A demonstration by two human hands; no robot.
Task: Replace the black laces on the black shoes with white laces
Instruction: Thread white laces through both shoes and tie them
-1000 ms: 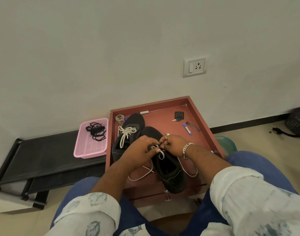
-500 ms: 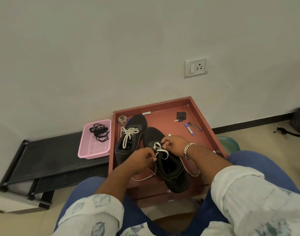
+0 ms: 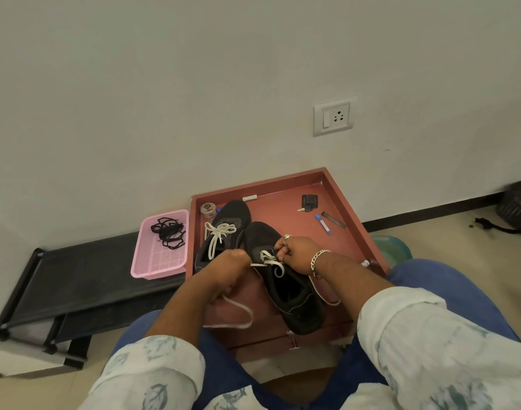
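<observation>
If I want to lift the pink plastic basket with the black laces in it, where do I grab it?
Grip the pink plastic basket by its near rim, coming from above: that edge is bare, while the black laces lie at the far end.

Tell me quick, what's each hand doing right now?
Left hand: closed, pulling the white lace of the near shoe.
Right hand: closed, pinching the same lace.
</observation>
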